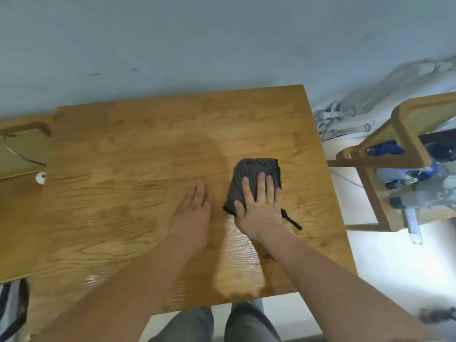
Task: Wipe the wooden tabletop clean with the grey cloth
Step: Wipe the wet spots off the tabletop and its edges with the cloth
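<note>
The wooden tabletop [138, 154] fills the middle of the head view. A folded grey cloth [254, 169] lies on its right half. My right hand [260, 202] presses flat on the near part of the cloth, fingers straight and spread. A dark strap of the cloth [292, 220] trails out beside my wrist. My left hand [195, 208] rests flat on the bare wood just left of the cloth, fingers together. A wet shiny streak [246, 250] shows on the wood below my right hand.
A wooden chair [404, 134] holding blue and grey items stands right of the table. Another wooden surface [17, 206] adjoins the left side. A pale wall runs behind. My legs [222, 322] show under the near edge.
</note>
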Demonstrator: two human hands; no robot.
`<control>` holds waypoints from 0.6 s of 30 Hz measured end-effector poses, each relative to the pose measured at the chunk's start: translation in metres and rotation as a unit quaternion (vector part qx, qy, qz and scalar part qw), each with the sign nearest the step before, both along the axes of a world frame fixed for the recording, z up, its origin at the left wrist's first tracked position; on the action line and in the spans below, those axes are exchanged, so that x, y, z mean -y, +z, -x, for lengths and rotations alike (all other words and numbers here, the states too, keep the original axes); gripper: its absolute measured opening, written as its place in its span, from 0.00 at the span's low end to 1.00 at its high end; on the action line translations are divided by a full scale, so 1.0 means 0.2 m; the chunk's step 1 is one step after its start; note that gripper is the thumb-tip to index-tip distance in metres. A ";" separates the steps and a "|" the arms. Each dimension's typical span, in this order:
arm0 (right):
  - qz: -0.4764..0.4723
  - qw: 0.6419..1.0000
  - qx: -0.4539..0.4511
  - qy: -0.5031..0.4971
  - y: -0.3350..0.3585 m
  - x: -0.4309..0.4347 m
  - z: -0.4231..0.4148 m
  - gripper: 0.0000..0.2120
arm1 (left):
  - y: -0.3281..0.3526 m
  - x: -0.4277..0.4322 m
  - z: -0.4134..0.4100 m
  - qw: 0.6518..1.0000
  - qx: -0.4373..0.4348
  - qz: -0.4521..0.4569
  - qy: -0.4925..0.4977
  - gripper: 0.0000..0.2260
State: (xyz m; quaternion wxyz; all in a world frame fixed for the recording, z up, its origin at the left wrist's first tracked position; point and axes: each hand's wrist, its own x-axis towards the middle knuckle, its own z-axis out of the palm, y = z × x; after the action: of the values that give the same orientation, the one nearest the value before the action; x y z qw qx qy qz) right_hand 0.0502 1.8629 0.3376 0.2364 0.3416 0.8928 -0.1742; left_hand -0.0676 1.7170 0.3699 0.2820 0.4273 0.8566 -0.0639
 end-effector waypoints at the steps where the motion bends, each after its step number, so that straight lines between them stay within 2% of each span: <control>1: -0.004 1.000 0.003 0.006 0.00 0.07 0.01 0.33 | 0.01 0.07 -0.01 1.000 0.008 0.006 0.007 0.44; 8: 0.001 0.997 0.021 0.073 -0.02 0.61 -0.15 0.37 | 0.06 0.38 -0.07 0.999 0.019 0.028 0.008 0.37; 13: -0.003 0.995 0.020 0.095 -0.01 0.66 -0.53 0.36 | 0.06 0.39 -0.17 0.999 0.032 0.011 -0.025 0.35; 16: -0.035 0.998 0.037 0.048 0.02 0.47 -0.74 0.34 | 0.07 0.36 -0.25 0.998 0.045 -0.004 -0.044 0.31; 18: -0.061 0.995 0.068 -0.043 0.02 0.30 -0.82 0.33 | 0.08 0.34 -0.28 0.997 0.049 0.002 -0.065 0.32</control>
State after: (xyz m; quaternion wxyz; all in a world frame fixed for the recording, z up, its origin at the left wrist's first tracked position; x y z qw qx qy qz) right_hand 0.2145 1.8035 0.3415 0.2680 0.4043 0.8681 -0.1058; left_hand -0.0115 1.6496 0.3854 0.3195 0.4840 0.8122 -0.0629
